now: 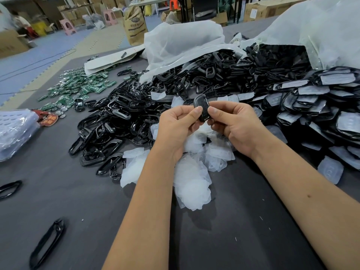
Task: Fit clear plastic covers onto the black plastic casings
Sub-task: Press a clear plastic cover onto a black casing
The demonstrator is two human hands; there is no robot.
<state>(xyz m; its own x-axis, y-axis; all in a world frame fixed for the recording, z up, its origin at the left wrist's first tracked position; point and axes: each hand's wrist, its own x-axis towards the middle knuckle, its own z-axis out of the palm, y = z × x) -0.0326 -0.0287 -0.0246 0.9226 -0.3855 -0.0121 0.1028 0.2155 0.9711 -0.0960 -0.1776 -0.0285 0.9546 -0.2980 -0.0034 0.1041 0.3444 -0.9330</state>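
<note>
Two hands, one casing, raised over heaps on the grey table (224,240). Behind: black casings (120,117) spilling from white bags (183,41); finished pieces stacked right (327,106); loose clear covers (191,184) beneath the wrists. Risks, likely: cover seated crooked under uneven thumb pressure; small piece slipping into the pile. Left hand (176,124) and right hand (232,123) both curled tight, thumbs pinching the casing (202,106), apparently with a clear cover on it.
</note>
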